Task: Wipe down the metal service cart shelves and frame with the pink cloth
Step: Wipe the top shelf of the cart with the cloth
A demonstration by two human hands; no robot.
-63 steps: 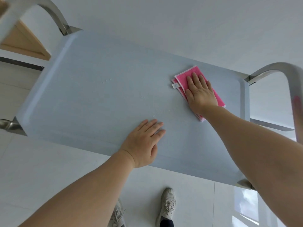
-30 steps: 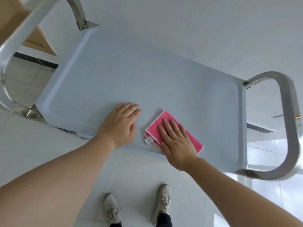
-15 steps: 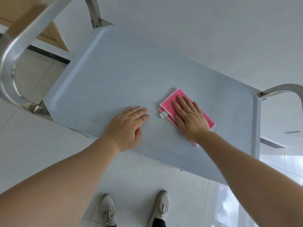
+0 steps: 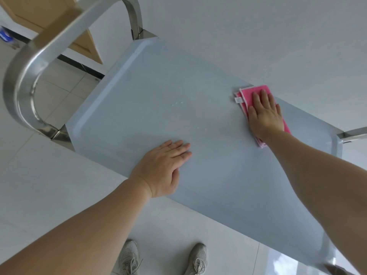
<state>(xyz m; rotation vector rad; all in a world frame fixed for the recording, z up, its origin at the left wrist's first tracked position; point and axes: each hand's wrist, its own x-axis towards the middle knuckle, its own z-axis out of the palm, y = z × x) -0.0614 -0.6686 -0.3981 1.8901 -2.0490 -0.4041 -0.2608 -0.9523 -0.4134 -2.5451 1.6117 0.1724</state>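
- The right hand [image 4: 265,116] lies flat on the folded pink cloth [image 4: 258,91], fingers straight and spread, pressing it onto the top shelf [image 4: 151,92] of the metal service cart; nothing is curled round the cloth.
- The cloth sits hard against the shelf's far rim, toward its right end, its long axis running from that rim back toward the person, roughly in line with the forearm.
- The left hand [image 4: 162,165] rests palm down near the shelf's near edge, fingers straight and together, holding nothing; it seems to steady the cart.
- A few water droplets [image 4: 176,103] lie left of the cloth, about mid-shelf.
- Judgement: the cloth is already under the right fingers, so the next stroke probably draws back toward the near edge or sweeps left toward the droplets; the left-end handle [image 4: 35,54] and lower shelves look not yet wiped.
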